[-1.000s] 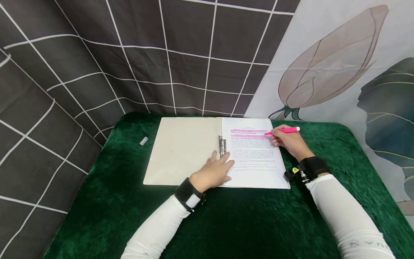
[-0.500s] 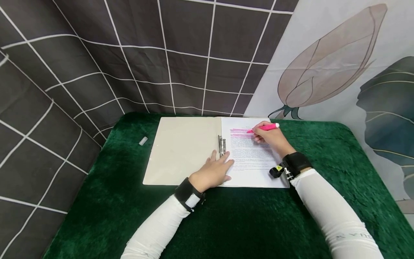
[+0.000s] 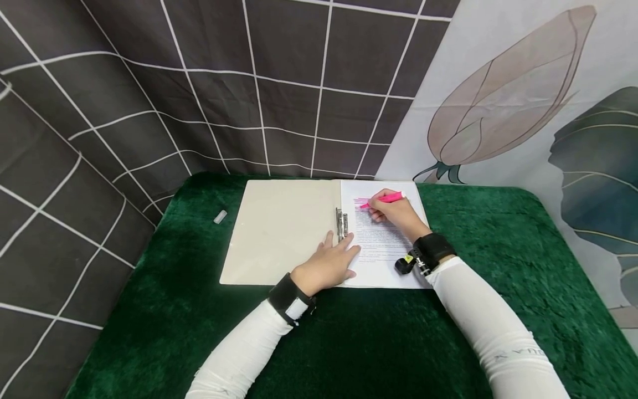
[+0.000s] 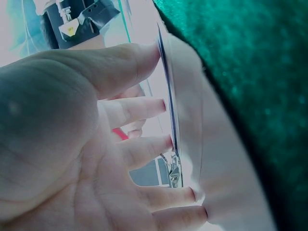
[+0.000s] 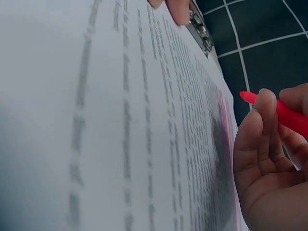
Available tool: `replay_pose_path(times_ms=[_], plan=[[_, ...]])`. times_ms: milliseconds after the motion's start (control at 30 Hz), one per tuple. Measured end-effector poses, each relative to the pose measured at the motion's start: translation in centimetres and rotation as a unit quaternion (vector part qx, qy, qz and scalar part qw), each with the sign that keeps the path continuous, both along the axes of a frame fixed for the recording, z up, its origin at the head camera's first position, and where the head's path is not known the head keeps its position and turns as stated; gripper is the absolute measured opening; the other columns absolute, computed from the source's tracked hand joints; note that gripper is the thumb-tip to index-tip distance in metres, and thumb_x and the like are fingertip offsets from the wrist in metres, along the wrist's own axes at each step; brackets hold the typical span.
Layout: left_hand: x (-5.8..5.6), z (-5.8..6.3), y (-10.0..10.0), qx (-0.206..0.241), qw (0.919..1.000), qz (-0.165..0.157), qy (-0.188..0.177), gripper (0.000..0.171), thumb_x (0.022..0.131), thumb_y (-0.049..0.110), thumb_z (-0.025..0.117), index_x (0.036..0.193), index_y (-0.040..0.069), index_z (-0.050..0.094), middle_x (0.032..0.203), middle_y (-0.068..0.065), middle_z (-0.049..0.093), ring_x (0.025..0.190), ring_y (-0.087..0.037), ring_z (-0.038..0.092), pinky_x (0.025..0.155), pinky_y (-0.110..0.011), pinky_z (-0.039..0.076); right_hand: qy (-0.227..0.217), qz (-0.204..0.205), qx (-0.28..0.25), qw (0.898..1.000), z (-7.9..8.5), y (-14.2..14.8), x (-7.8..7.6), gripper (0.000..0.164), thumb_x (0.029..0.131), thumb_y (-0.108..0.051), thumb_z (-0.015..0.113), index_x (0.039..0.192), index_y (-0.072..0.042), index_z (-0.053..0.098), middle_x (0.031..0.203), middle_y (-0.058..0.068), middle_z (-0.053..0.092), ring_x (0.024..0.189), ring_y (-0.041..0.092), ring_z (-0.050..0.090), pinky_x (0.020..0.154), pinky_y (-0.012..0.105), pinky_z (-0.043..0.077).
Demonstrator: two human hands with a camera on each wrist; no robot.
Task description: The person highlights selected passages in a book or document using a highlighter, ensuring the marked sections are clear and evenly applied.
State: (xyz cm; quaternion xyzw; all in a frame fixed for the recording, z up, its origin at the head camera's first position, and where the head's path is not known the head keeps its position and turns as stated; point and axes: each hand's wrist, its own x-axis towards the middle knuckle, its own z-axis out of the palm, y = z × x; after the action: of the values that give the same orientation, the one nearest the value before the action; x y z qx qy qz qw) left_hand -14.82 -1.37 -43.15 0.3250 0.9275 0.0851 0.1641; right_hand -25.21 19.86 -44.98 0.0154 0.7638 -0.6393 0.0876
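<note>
A pink highlighter (image 3: 391,197) is pinched in my right hand (image 3: 396,215), its tip down at the upper lines of a printed sheet (image 3: 381,274). Pink strokes cover several lines near the top of the text, partly hidden behind the hand. My left hand (image 3: 324,269) rests with spread fingers over the inner edge of the sheet and the spine of the open cream folder (image 3: 284,233). Just beyond its fingertips is the folder's metal clip (image 3: 341,224). In the right wrist view the highlighter (image 5: 294,118) lies between thumb and fingers.
A small whitish piece (image 3: 220,216) lies on the green plush cloth (image 3: 374,343) left of the folder. Behind the table hangs a dark grid-patterned curtain (image 3: 289,105), with a white leaf-printed one (image 3: 503,105) at the right.
My right hand has moved left across the sheet with the highlighter, from the right ends of the lines to near their left ends. The left hand has stayed in place.
</note>
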Motion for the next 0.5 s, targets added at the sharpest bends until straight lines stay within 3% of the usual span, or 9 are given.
replay_pose_path(times_ms=[500], plan=[[0.0, 0.06, 0.04, -0.002, 1.0, -0.003, 0.0, 0.063, 0.094, 0.038, 0.06, 0.149, 0.014, 0.038, 0.162, -0.016, 0.02, 0.139, -0.056, 0.017, 0.106, -0.064, 0.034, 0.0, 0.005, 0.021, 1.0, -1.02, -1.02, -0.19, 0.02, 0.089, -0.015, 0.068, 0.096, 0.003, 0.061, 0.071, 0.003, 0.068, 0.055, 0.008, 0.063, 0.052, 0.017, 0.054]])
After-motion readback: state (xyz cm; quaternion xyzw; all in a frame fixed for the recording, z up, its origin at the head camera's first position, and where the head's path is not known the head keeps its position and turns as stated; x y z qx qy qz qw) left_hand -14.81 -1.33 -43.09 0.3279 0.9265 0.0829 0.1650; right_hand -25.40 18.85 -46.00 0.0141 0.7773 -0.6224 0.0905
